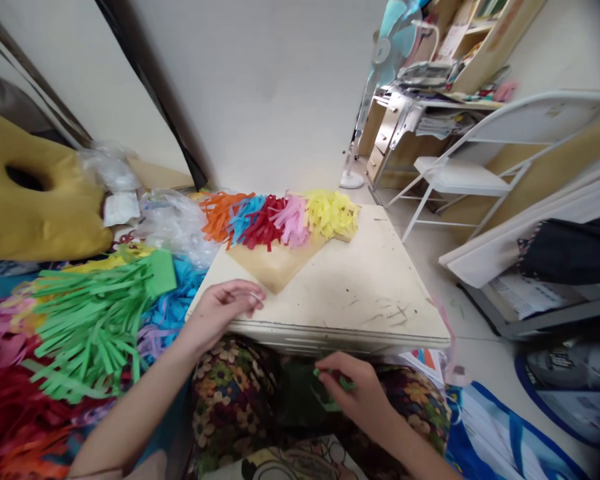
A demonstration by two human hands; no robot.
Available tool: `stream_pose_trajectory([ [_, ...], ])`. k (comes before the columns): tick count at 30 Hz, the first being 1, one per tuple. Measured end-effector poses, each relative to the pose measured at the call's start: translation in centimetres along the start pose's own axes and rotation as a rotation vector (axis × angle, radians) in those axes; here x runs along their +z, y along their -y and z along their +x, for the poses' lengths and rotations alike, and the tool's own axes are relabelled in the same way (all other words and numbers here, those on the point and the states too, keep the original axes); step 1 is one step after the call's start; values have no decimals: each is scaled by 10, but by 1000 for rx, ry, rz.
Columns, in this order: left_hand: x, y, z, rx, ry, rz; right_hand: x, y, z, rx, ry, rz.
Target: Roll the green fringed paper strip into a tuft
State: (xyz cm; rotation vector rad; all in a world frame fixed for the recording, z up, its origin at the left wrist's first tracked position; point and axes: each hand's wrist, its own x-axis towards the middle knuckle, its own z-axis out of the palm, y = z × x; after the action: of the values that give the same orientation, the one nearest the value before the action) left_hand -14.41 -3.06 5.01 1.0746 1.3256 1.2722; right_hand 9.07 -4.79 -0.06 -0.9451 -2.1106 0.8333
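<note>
while the right hand (357,390) hangs below the near edge of the counter (360,293), over the lap, its grip is pinched shut on a green paper strip (333,393) whose long axis runs roughly left to right. the left hand (225,307) rests on the counter's near left corner, fingers curled and holding nothing visible. the cardboard wedge (275,263) with its coloured fringes (280,220) lies farther in, nearer the left hand.

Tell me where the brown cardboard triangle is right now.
In the head view, the brown cardboard triangle lies on the cream board, left of centre, pointing toward the left hand, its far edge covered by coloured paper fringe.
</note>
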Motion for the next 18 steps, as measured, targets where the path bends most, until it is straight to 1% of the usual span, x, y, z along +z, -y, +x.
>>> stream_pose_trajectory([
  [1, 11, 0, -6, -37, 78, -57, -3, 7, 6, -12, -18, -3],
  [3, 28, 0, -14, -64, 181, -104, -10, 21, 18, -39, -68, -16],
  [6, 45, 4, -19, -43, 257, -96, -20, 38, 30, -75, -125, -50],
  [9, 57, 7, -23, -22, 275, -59, -27, 46, 34, -66, -148, -99],
  [12, 67, 6, -26, -4, 272, -53, -29, 47, 33, -42, -196, -141],
  [15, 73, 4, -31, 33, 282, -48, -30, 46, 31, -52, -236, -163],
  [18, 76, 4, -35, 62, 272, -13, -31, 47, 28, -56, -234, -169],
])
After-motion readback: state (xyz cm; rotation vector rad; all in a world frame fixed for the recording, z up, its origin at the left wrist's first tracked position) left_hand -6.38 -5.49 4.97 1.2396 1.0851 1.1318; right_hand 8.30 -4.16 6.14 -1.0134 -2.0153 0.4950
